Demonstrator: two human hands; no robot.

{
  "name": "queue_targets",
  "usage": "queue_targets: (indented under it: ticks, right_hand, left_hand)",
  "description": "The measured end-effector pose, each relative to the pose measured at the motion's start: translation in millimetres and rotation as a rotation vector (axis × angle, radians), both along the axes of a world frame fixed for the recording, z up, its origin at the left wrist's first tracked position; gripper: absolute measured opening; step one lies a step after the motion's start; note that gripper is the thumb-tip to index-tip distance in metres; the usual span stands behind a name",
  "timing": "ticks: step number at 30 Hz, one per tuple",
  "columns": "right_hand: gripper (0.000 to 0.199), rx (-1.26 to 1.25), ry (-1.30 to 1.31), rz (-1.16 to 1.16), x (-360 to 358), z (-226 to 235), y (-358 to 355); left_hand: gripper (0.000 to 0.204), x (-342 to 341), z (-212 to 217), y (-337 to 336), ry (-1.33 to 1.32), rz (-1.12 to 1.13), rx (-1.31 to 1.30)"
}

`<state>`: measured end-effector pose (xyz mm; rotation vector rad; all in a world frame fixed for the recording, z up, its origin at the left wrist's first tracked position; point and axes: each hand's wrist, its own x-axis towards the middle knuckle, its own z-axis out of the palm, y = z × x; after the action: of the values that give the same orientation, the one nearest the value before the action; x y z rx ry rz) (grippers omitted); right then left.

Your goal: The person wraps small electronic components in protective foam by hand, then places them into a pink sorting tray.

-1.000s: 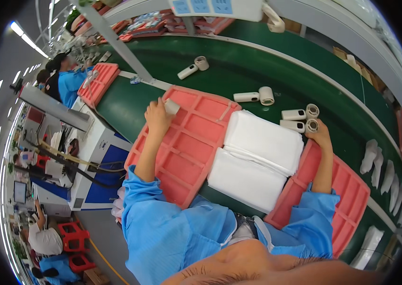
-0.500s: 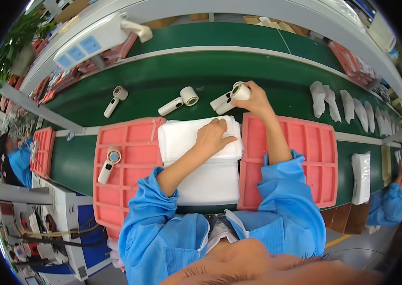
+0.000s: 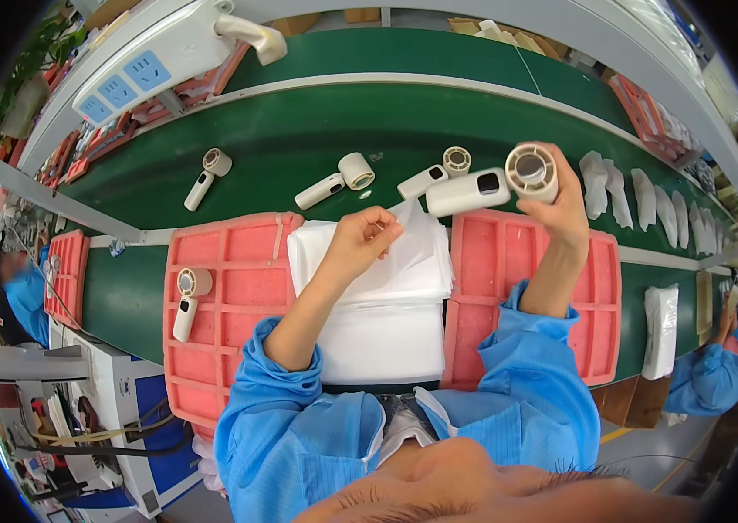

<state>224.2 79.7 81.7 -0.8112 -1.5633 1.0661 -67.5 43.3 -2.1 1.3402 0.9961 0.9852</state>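
My right hand (image 3: 565,196) is closed around the round head of a white handheld fan (image 3: 467,193). The handle points left, with a small dark display, above the back of the pink tray. My left hand (image 3: 358,246) is closed in a pinch at a raised corner of the top thin white bag (image 3: 421,234), lying on a stack of such bags (image 3: 382,340). Behind the stack, more white fans lie on the green belt: one close by the held fan (image 3: 424,179), a middle fan (image 3: 325,188) and a left fan (image 3: 201,189).
Pink divided trays flank the stack, a left tray (image 3: 230,349) bearing one fan (image 3: 184,318) and a right tray (image 3: 591,296). Several white-wrapped items (image 3: 594,185) lie at right on the belt (image 3: 282,131). A power strip (image 3: 155,61) hangs overhead. Other people work at both sides.
My right hand has lifted the fan off the belt and brought it right and nearer. My left hand has moved slightly left from lying flat, and a bag corner is now raised.
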Motion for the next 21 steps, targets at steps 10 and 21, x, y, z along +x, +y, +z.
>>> queue_targets:
  ticks: [10, 21]
  right_hand:
    - [0.061, 0.253, -0.173, 0.247, -58.6, -8.7, -10.9]
    - [0.068, 0.452, -0.521, 0.061, -116.6, -30.1, -28.6]
  left_hand:
    - [0.012, -18.6, 32.1, -15.1, -0.206, 0.152, 0.051]
    - [0.013, -14.9, 40.7, -22.4, -0.573, 0.170, -0.061]
